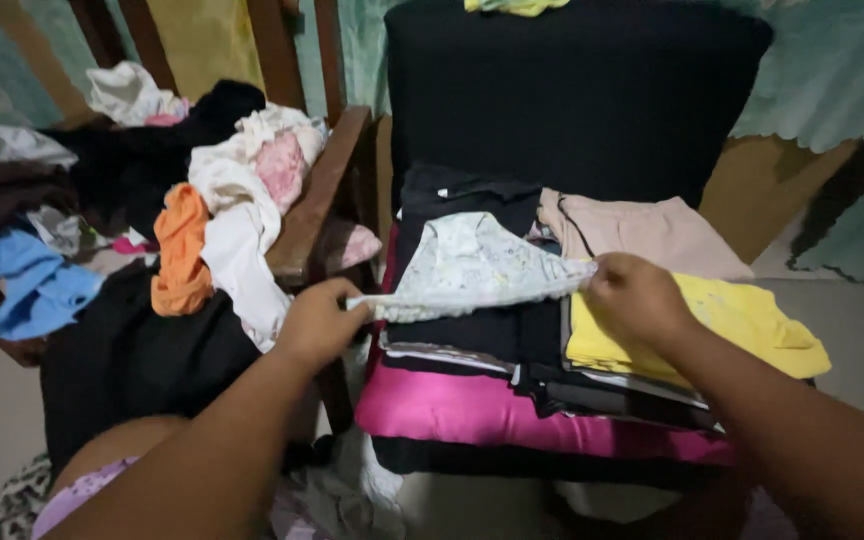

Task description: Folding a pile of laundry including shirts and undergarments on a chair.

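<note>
hands: we count two, both ours. left hand just left of frame centre, right hand right of centre.
grip: each hand pinched shut on one end of the pale patterned garment; fingers together on the cloth edge.
held item: one small whitish printed piece with a lacy lower hem, stretched flat between the hands at frame centre, over the folded stack.
axis: long axis runs left-right across the frame, tilting slightly up toward the right; hem edge faces us, rounded top points to the upper part of the frame.
folded stack: we count one yellow garment at right under the right hand, one beige piece above it, one black piece upper centre, one bright pink layer at the bottom, dark layers between. exact layer count we cannot tell.
loose pile: left half of frame. one orange item, one blue item, one pink-and-white item, several white and black ones.
surface: stack sits on a black-covered chair, backrest at upper centre. pile lies on a wooden-armed chair at left.
room: dim, teal patterned curtain upper right, pale floor at right.
</note>
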